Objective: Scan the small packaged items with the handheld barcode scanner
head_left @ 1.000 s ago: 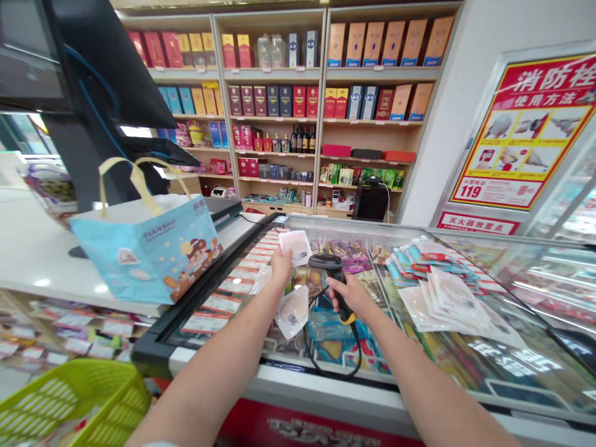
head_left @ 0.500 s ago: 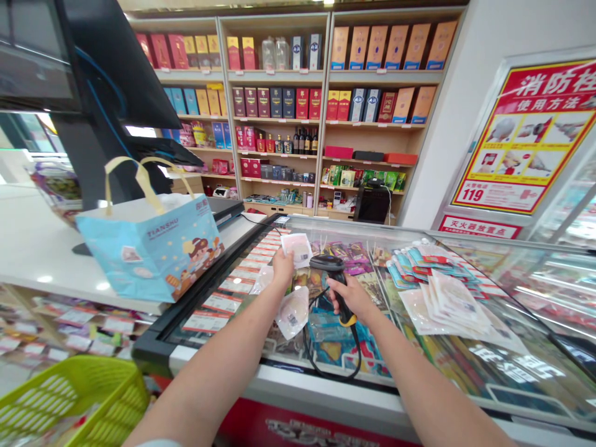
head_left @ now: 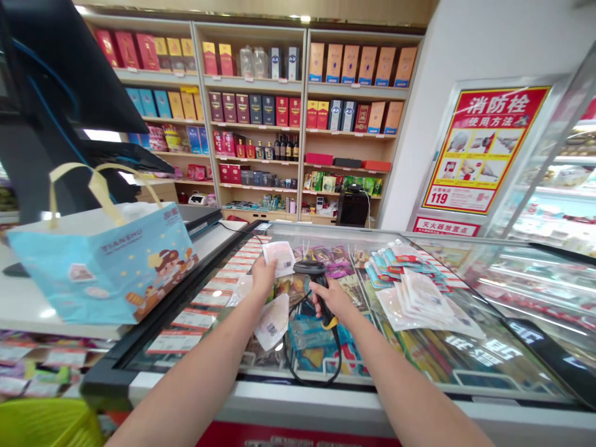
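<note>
My left hand (head_left: 264,276) pinches the edge of a clear packet with a white label (head_left: 280,257), held up above the glass freezer top (head_left: 261,372). My right hand (head_left: 329,297) is wrapped round the handle of a black barcode scanner (head_left: 309,267) with a yellow tip, its head close to the packet's right side. The scanner's black cable (head_left: 285,360) loops down over the glass. Below my left hand lies another clear packet (head_left: 272,323), and part of one more shows behind my wrist.
On the right of the glass lie a stack of clear packets (head_left: 421,301) and a pile of blue-and-red pouches (head_left: 395,264). A blue paper bag (head_left: 107,267) stands on the left counter beside a monitor (head_left: 69,81). A yellow-green basket (head_left: 51,422) is at lower left.
The view has turned to the right, so things sit further left. Both hands keep their hold on the packet and the scanner, and remain close together.
</note>
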A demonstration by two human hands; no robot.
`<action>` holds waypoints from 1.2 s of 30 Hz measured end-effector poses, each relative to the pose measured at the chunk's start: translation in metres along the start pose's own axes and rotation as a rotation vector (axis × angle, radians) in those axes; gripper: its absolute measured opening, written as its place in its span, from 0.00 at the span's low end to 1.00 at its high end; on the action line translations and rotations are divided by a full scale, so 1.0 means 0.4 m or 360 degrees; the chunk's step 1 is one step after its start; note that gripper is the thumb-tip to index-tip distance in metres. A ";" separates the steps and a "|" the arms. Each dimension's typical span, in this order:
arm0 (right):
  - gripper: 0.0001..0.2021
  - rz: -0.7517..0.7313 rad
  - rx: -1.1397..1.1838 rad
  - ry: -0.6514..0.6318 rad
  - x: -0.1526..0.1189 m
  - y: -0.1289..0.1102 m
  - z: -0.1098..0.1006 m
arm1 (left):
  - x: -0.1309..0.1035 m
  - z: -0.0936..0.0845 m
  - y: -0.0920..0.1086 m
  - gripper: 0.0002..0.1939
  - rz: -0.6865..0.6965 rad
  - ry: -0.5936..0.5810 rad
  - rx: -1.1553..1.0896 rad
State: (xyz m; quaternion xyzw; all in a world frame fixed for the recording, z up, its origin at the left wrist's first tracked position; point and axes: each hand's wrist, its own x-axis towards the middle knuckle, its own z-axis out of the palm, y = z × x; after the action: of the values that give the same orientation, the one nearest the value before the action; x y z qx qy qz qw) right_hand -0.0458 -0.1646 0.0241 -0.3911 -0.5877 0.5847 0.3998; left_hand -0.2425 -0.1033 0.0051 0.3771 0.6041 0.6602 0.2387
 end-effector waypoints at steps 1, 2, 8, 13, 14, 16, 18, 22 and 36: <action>0.17 0.0012 0.0005 0.0030 -0.003 -0.004 -0.006 | -0.004 0.006 0.005 0.09 -0.0042 -0.0013 -0.0067; 0.17 0.0017 0.0012 0.0063 -0.008 -0.009 -0.015 | -0.009 0.015 0.012 0.09 -0.0097 -0.0044 -0.0152; 0.18 -0.0046 0.0050 0.0222 -0.084 -0.039 -0.115 | -0.080 0.115 0.068 0.12 -0.0322 -0.0472 -0.0505; 0.17 -0.0077 0.0101 0.0509 -0.175 -0.051 -0.237 | -0.200 0.260 0.114 0.15 -0.0350 -0.0913 -0.0559; 0.17 -0.0092 0.0112 0.0564 -0.194 -0.054 -0.263 | -0.228 0.295 0.122 0.15 -0.0342 -0.0971 -0.0548; 0.17 -0.0132 0.0135 0.0675 -0.233 -0.062 -0.313 | -0.283 0.365 0.137 0.14 -0.0306 -0.1036 -0.0489; 0.17 -0.0150 0.0137 0.0771 -0.272 -0.074 -0.362 | -0.335 0.432 0.155 0.12 -0.0244 -0.1064 -0.0391; 0.16 -0.0131 0.0166 0.0918 -0.337 -0.099 -0.441 | -0.416 0.532 0.198 0.08 0.0017 -0.1004 0.0073; 0.17 -0.0226 0.0337 0.1014 -0.376 -0.101 -0.497 | -0.538 0.602 0.225 0.14 0.0555 -0.0762 0.1004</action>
State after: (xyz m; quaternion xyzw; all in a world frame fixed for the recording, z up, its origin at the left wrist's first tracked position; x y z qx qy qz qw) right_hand 0.1950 -0.2301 0.0618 -0.4685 -0.3950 0.4618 0.6413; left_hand 0.0890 -0.1344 0.0448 0.6706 0.6311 0.3676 0.1299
